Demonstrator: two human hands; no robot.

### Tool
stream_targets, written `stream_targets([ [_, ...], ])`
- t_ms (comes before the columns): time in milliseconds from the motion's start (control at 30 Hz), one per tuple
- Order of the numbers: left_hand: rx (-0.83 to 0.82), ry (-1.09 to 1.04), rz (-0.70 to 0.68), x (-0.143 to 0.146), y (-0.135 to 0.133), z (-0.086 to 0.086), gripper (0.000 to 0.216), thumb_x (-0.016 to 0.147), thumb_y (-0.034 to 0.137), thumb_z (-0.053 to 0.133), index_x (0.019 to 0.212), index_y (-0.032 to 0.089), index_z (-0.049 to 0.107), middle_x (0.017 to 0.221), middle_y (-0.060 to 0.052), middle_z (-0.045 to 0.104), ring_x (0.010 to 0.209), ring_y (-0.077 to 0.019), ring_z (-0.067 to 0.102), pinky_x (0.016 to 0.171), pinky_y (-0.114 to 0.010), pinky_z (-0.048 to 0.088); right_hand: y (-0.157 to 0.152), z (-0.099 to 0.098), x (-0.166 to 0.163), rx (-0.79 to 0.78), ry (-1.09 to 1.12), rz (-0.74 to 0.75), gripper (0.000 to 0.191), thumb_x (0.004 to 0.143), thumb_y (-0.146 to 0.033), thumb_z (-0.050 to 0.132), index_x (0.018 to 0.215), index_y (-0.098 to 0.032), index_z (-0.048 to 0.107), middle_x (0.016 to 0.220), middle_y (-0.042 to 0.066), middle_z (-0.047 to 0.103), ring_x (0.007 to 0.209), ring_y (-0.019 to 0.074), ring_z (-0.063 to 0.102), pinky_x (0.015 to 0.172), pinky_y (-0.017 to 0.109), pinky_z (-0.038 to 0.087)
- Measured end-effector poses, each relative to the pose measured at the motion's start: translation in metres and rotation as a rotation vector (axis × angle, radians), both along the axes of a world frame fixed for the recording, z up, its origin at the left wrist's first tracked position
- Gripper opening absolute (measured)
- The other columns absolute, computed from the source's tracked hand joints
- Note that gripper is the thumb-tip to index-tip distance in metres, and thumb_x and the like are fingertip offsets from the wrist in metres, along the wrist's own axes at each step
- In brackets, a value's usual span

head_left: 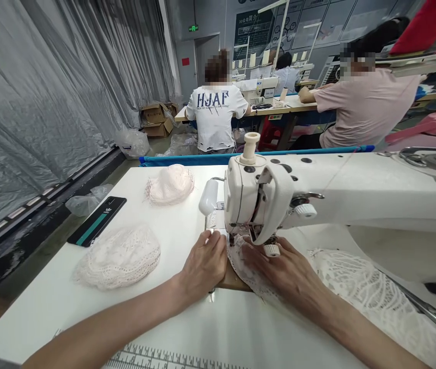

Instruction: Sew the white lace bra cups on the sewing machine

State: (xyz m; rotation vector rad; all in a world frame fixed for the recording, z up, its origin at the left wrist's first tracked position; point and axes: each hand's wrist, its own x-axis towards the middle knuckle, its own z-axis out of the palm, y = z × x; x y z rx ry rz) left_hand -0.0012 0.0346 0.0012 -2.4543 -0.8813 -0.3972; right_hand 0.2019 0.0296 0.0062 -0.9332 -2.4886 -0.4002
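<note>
The sewing machine (pixel 325 177) is partly hiding the lace (pixel 238 259) under its head. The right hand (pixel 285 271) is covering it, fingers apparently spread; the left hand (pixel 205 260) is curling beside, whether pinching, I cannot tell.

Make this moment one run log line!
left hand: beside curved white lace piece, grip unclear; right hand: on that lace; white sewing machine: head above lace; rounded pale pink lace piece: on white tabletop

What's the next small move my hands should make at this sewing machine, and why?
Probably ease the lace forward slightly under the sewing machine head: its edge lies there, the right hand rests on it, and the left hand sits close beside.
</note>
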Motion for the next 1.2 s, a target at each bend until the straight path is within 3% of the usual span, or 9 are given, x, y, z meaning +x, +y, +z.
stream_targets([
  [100, -0.159, -0.108, -0.168, -0.002, -0.005, 0.004, 0.022, 0.086, 0.002, 0.040, 0.100, 0.008, 0.056, 0.099, -0.010, 0.061, 0.099, -0.0198, 0.052, 0.089, -0.037, 0.033, -0.014, 0.009, 0.000, -0.244, 0.040, 0.145, 0.029, 0.097, -0.029, 0.034, 0.098, -0.017, 0.060, 0.096, 0.009, 0.064, 0.081, 0.0184, 0.057, 0.076, 0.035, 0.040],
  [233, -0.335, -0.180, -0.253, -0.005, -0.005, 0.002, 0.021, 0.088, 0.005, 0.040, 0.097, 0.013, 0.057, 0.087, -0.004, 0.062, 0.089, -0.0144, 0.054, 0.090, -0.036, 0.033, -0.029, 0.012, -0.002, -0.407, 0.063, 0.246, 0.039, 0.090, -0.050, 0.041, 0.089, -0.016, 0.060, 0.089, 0.007, 0.062, 0.083, 0.0198, 0.055, 0.076, 0.036, 0.040],
  [333, -0.326, -0.185, -0.267, -0.010, -0.003, -0.001, 0.019, 0.087, 0.004, 0.041, 0.087, 0.014, 0.058, 0.084, -0.003, 0.062, 0.087, -0.0136, 0.056, 0.089, -0.036, 0.034, -0.033, 0.007, -0.003, -0.404, 0.053, 0.239, 0.036, 0.088, -0.049, 0.046, 0.089, -0.016, 0.060, 0.087, 0.007, 0.061, 0.079, 0.0197, 0.055, 0.072, 0.035, 0.041],
  [500, -0.310, -0.203, -0.274, -0.017, -0.004, -0.002, 0.016, 0.088, 0.005, 0.044, 0.081, 0.013, 0.056, 0.097, -0.005, 0.063, 0.093, -0.0130, 0.057, 0.089, -0.035, 0.035, -0.034, -0.002, -0.002, -0.311, 0.040, 0.220, 0.022, 0.092, -0.034, 0.048, 0.097, -0.016, 0.060, 0.098, 0.009, 0.062, 0.085, 0.0204, 0.056, 0.072, 0.035, 0.043],
  [633, -0.312, -0.188, -0.318, -0.017, -0.005, -0.004, 0.018, 0.088, 0.002, 0.041, 0.085, 0.013, 0.055, 0.106, -0.005, 0.064, 0.107, -0.0141, 0.053, 0.095, -0.035, 0.033, -0.036, -0.002, -0.004, -0.261, 0.027, 0.217, 0.017, 0.092, -0.018, 0.045, 0.101, -0.015, 0.059, 0.097, 0.008, 0.063, 0.087, 0.0203, 0.057, 0.073, 0.036, 0.044],
  [767, -0.311, -0.218, -0.326, -0.017, -0.003, -0.006, 0.018, 0.089, 0.002, 0.039, 0.092, 0.013, 0.054, 0.096, -0.003, 0.066, 0.099, -0.0119, 0.057, 0.094, -0.034, 0.034, -0.037, -0.001, -0.006, -0.245, 0.104, 0.239, 0.023, 0.092, -0.007, 0.037, 0.095, -0.012, 0.059, 0.091, 0.009, 0.065, 0.084, 0.0196, 0.058, 0.072, 0.036, 0.045],
  [933, -0.256, -0.233, -0.312, -0.015, -0.004, -0.004, 0.022, 0.089, 0.003, 0.040, 0.105, 0.014, 0.052, 0.090, -0.003, 0.067, 0.089, -0.0127, 0.059, 0.086, -0.036, 0.038, -0.036, -0.005, -0.008, -0.210, 0.128, 0.223, 0.021, 0.089, -0.004, 0.038, 0.098, -0.008, 0.057, 0.095, 0.012, 0.065, 0.085, 0.0204, 0.058, 0.071, 0.035, 0.046],
  [1200, -0.251, -0.289, -0.342, -0.018, -0.005, -0.007, 0.015, 0.088, 0.005, 0.044, 0.089, 0.014, 0.056, 0.089, -0.003, 0.066, 0.084, -0.0105, 0.060, 0.086, -0.035, 0.040, -0.038, -0.008, -0.009, -0.150, 0.077, 0.150, 0.012, 0.092, -0.017, 0.046, 0.090, -0.012, 0.057, 0.094, 0.010, 0.066, 0.073, 0.0176, 0.058, 0.063, 0.032, 0.046],
])
